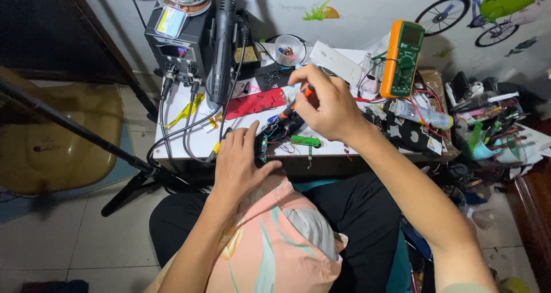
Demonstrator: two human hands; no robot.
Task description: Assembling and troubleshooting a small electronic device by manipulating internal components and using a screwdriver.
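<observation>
My right hand (322, 103) grips a soldering iron (293, 108) with an orange and black handle, its tip pointing down-left at a small dark circuit board (274, 133) on the white table (178, 138). My left hand (240, 158) rests at the table's front edge, fingers spread, touching the board's left side and a thin green strip board (264, 148). A small green part (305, 140) lies just right of the board.
A dark soldering station (177, 46) with a hot-air wand (221, 46) stands back left. An orange multimeter (402, 59) stands back right. A red sheet (255, 103), cables and cluttered parts cover the table. A tripod leg (74, 129) crosses the left.
</observation>
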